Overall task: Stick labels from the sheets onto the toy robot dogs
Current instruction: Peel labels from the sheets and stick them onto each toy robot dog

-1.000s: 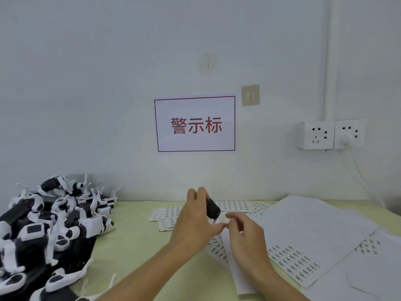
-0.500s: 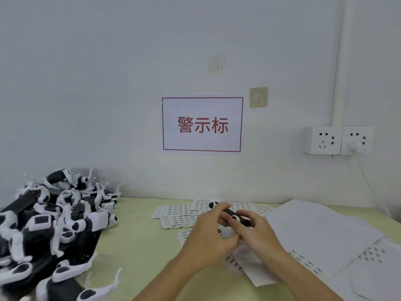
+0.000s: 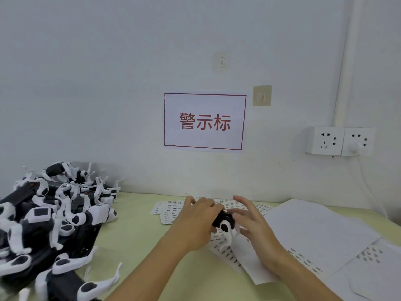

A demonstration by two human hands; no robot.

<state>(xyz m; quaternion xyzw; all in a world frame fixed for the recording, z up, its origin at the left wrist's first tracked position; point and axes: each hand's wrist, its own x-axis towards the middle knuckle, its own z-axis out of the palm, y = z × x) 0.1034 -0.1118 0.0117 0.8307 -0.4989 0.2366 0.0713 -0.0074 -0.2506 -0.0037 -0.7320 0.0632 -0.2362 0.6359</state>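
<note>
My left hand [image 3: 195, 222] grips a black and white toy robot dog [image 3: 224, 223] just above the table, over a label sheet [image 3: 225, 249]. My right hand [image 3: 253, 224] is at the dog's right side with its fingers spread and mostly straight, its fingertips touching the toy. Most of the dog is hidden between the hands; one white leg hangs down. More label sheets [image 3: 171, 207] lie behind the hands, close to the wall.
A big pile of black and white toy robot dogs [image 3: 50, 220] fills the table's left side. Peeled white backing sheets [image 3: 314, 231] cover the right side. The wall carries a red-framed sign [image 3: 205, 122] and sockets [image 3: 340, 141] with a plugged cable.
The dog has come lower, over the label sheet, and turned so a white leg hangs down. My right hand went from pinching near it to spread fingers on its side.
</note>
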